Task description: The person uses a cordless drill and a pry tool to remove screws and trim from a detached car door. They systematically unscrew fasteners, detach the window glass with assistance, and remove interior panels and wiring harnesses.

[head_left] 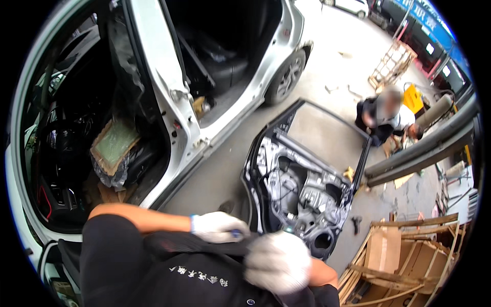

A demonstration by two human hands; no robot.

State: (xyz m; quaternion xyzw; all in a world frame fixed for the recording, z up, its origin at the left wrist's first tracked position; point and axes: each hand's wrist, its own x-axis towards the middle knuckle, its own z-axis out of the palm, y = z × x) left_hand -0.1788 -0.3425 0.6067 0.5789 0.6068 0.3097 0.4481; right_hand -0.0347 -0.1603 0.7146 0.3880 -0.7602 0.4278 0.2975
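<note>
Beside the detached door (pixel 313 180), elbows bent, left hand (pixel 220 227) and right hand (pixel 279 262) turned inward, grips unclear

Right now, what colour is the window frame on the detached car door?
The window frame is black; the head view shows it best.

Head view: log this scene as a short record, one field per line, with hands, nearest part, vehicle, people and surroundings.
Left hand: left hand in a white glove, before the black shirt; grip unclear
Right hand: right hand in a white glove, motion-blurred; grip unclear
Nearest part: black-framed car door, inner metal exposed
Vehicle: white car at left, door openings uncovered, front seat under clear plastic
People: two beyond the door, one in dark clothing, one in a white top
Lower right: wooden frame with cardboard
</note>
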